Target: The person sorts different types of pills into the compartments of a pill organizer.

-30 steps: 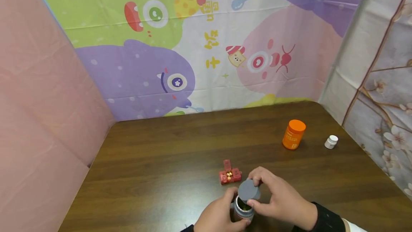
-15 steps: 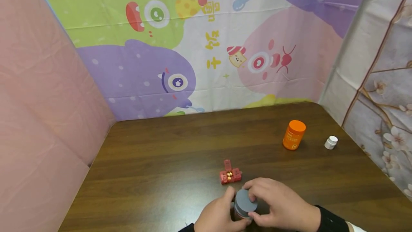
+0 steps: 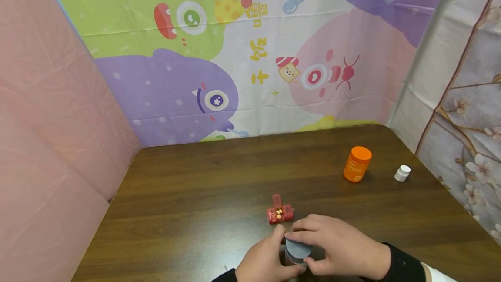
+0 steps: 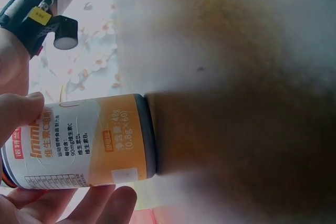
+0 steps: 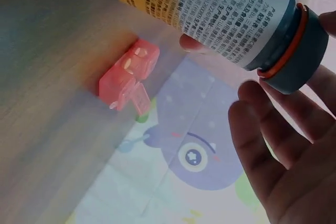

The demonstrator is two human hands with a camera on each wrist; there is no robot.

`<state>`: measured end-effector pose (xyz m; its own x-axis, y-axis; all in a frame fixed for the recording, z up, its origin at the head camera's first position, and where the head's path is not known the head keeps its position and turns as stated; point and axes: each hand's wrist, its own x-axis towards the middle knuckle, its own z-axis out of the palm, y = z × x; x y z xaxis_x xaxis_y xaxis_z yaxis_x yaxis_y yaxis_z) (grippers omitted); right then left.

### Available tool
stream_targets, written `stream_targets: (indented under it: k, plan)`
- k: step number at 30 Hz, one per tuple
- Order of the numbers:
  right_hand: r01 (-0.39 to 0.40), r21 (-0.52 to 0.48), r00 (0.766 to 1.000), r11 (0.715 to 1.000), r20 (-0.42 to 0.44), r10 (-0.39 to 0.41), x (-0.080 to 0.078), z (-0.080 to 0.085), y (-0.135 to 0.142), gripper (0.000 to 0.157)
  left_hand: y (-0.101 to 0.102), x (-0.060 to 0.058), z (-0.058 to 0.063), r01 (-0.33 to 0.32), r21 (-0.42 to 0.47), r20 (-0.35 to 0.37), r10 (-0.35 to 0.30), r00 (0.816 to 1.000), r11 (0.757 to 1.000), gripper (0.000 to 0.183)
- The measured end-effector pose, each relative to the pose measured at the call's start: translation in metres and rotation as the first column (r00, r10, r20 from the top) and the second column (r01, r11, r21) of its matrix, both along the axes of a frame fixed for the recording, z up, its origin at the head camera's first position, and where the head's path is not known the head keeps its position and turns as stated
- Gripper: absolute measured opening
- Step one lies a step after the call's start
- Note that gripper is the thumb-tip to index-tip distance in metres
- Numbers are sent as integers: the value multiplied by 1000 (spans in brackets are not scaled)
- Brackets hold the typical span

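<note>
Upright at the table's near edge stands a white-and-orange supplement bottle (image 4: pixel 79 145) with a grey base. My left hand (image 3: pixel 264 258) grips its body, thumb on one side and fingers on the other. My right hand (image 3: pixel 338 245) holds the grey cap (image 3: pixel 298 248) by its sides with thumb and fingers. The cap sits on the bottle's mouth, with an orange ring (image 5: pixel 289 48) showing beneath it in the right wrist view. Just beyond the hands lies a small red pill box (image 3: pixel 287 212), one lid raised, with pale yellowish pills (image 3: pixel 278 213) inside.
An orange jar (image 3: pixel 357 164) with an orange lid stands at the back right of the brown table (image 3: pixel 203 186). Right of it is a small white bottle (image 3: pixel 402 173). Printed cloths (image 3: pixel 250 99) hang behind and beside the table.
The grey cap, earlier held tilted above the bottle's open mouth, has come down onto it. My right hand's fingers have shifted around the cap. The left hand keeps its grip.
</note>
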<state>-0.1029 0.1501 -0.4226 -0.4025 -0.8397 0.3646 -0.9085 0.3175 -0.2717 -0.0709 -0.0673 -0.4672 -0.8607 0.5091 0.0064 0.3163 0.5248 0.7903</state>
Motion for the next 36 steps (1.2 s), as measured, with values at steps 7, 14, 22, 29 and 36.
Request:
stream_targets:
  k: [7, 14, 22, 29, 36]
  plan:
    - [75, 20, 994, 997, 84, -76, 2, 1, -5, 41, -1, 0, -2, -5, -23, -14, 5, 1000, 1000, 48]
    - [309, 95, 932, 946, 167, -321, 8, -3, -14, 45, -1, 1, -3, -21, -14, -39, 20, 999, 1000, 39]
    - [196, 95, 967, 976, 149, -208, 6, 3, -4, 65, -3, 1, -1, 1, -23, -62, -3, 998, 1000, 48]
    - [-7, 125, 984, 992, 180, -15, 8, 7, 3, 72, -5, 0, 1, 3, -28, 7, -3, 1000, 1000, 62]
    - [92, 74, 984, 993, 146, -102, 10, 4, -3, 53, -2, 0, 0, -7, -35, -4, 6, 1000, 999, 51]
